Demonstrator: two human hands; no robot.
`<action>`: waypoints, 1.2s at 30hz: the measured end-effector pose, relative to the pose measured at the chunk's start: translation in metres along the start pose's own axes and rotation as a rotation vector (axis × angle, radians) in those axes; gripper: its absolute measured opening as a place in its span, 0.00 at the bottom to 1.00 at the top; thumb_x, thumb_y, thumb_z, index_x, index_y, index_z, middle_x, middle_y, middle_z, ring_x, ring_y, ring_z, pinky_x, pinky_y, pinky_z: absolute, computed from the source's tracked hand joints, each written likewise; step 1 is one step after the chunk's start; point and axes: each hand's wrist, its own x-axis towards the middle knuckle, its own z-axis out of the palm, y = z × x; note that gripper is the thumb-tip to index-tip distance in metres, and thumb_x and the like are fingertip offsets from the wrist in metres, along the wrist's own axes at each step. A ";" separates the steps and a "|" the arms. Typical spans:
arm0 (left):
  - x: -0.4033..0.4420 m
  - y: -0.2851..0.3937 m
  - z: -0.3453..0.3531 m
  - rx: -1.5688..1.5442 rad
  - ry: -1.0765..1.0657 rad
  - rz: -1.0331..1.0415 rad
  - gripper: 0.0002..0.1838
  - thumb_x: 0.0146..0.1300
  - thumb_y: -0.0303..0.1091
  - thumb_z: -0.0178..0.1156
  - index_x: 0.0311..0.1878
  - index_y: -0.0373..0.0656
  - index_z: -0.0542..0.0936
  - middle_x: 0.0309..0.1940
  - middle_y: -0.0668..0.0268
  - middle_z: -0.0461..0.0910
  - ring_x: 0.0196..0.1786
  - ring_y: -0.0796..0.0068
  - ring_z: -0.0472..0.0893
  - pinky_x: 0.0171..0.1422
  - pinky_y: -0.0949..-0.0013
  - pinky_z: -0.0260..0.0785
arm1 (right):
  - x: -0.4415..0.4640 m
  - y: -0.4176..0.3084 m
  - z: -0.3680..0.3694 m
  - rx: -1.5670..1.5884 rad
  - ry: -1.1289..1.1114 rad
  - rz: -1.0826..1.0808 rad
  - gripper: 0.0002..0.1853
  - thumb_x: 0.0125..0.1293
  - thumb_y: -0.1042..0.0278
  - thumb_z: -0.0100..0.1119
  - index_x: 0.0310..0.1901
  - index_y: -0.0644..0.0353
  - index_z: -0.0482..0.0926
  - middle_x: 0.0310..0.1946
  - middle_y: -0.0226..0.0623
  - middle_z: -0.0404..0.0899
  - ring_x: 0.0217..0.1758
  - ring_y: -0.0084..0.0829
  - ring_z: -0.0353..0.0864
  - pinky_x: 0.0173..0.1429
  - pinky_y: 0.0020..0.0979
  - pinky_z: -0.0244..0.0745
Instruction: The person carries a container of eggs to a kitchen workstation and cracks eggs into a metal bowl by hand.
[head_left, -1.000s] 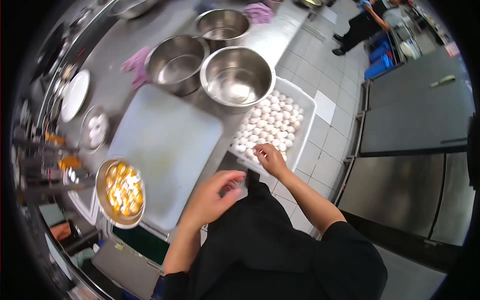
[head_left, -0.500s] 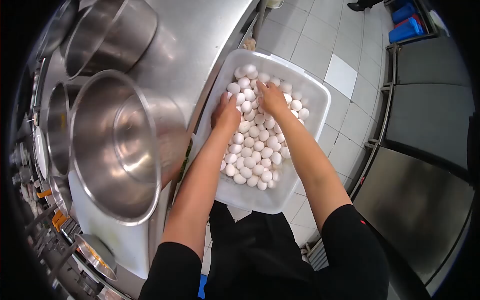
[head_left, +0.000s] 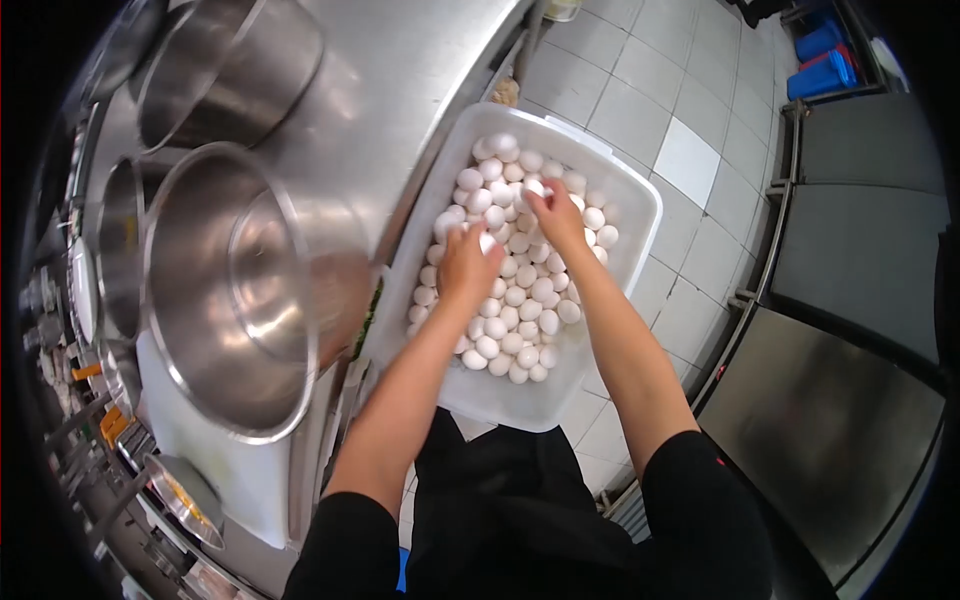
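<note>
Pinching an egg [head_left: 533, 187] toward the far end of the tub [head_left: 505, 405], the right hand [head_left: 562, 218] lies above loose eggs [head_left: 514, 297]; the left hand [head_left: 466, 268], nearer the tub's left wall, apparently clasps another egg [head_left: 487, 243], slightly blurred.

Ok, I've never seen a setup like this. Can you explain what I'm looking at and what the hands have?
There is no machine, only a person working bare-handed. One camera, worn on that person's head, looks forward and down. The left hand and right hand are over many eggs in a plastic tub. Each has an egg at its fingers; how firmly it is gripped is hard to tell. Left in the picture, on the metal counter, are a large steel bowl, with more behind it, and a cutting board. Near the board is a smaller bowl with something yellow inside.
</note>
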 end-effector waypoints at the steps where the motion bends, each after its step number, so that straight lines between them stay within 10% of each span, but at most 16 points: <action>1: -0.027 -0.018 0.014 -0.298 -0.090 -0.043 0.22 0.67 0.42 0.62 0.61 0.44 0.75 0.48 0.57 0.79 0.42 0.61 0.84 0.43 0.60 0.78 | -0.015 0.001 -0.009 0.271 -0.111 0.109 0.20 0.70 0.51 0.56 0.53 0.58 0.73 0.38 0.47 0.81 0.37 0.36 0.84 0.40 0.41 0.80; 6: -0.202 -0.037 -0.071 -1.721 -0.723 -0.694 0.16 0.76 0.44 0.48 0.56 0.42 0.72 0.43 0.60 0.79 0.33 0.71 0.78 0.35 0.66 0.73 | -0.172 -0.037 -0.027 1.215 -0.390 0.456 0.16 0.72 0.57 0.54 0.51 0.61 0.71 0.39 0.46 0.80 0.31 0.35 0.82 0.31 0.34 0.76; 8: -0.263 -0.053 -0.125 -1.706 -0.797 -0.520 0.15 0.70 0.32 0.57 0.57 0.44 0.69 0.49 0.58 0.78 0.35 0.73 0.79 0.36 0.71 0.73 | -0.242 -0.074 -0.037 1.131 -0.565 0.432 0.16 0.71 0.58 0.54 0.53 0.60 0.71 0.40 0.46 0.80 0.30 0.34 0.80 0.30 0.33 0.75; 13: -0.364 -0.073 -0.296 -1.216 -0.394 -0.306 0.21 0.63 0.27 0.66 0.57 0.46 0.72 0.39 0.69 0.77 0.33 0.83 0.76 0.33 0.76 0.70 | -0.342 -0.182 -0.029 0.821 -1.148 0.340 0.23 0.70 0.69 0.53 0.65 0.57 0.66 0.46 0.43 0.79 0.36 0.31 0.79 0.39 0.33 0.77; 18: -0.453 -0.166 -0.367 -1.308 0.539 -0.520 0.17 0.69 0.34 0.62 0.59 0.49 0.73 0.29 0.70 0.76 0.23 0.86 0.70 0.22 0.80 0.60 | -0.403 -0.320 0.040 0.566 -1.471 -0.061 0.26 0.68 0.64 0.61 0.65 0.59 0.67 0.55 0.44 0.76 0.48 0.31 0.79 0.48 0.33 0.78; 24: -0.457 -0.308 -0.413 -1.585 1.166 -0.485 0.24 0.76 0.59 0.47 0.42 0.45 0.73 0.16 0.71 0.68 0.10 0.82 0.58 0.12 0.74 0.45 | -0.432 -0.459 0.196 0.758 -1.327 0.025 0.20 0.74 0.60 0.57 0.62 0.60 0.69 0.49 0.44 0.80 0.43 0.31 0.81 0.43 0.32 0.79; 36: -0.390 -0.412 -0.465 -1.253 1.221 -0.521 0.25 0.73 0.65 0.47 0.40 0.51 0.72 0.16 0.72 0.67 0.09 0.80 0.57 0.11 0.72 0.46 | -0.473 -0.572 0.362 0.693 -0.778 -0.354 0.22 0.75 0.55 0.54 0.64 0.59 0.71 0.42 0.35 0.80 0.28 0.23 0.79 0.26 0.26 0.73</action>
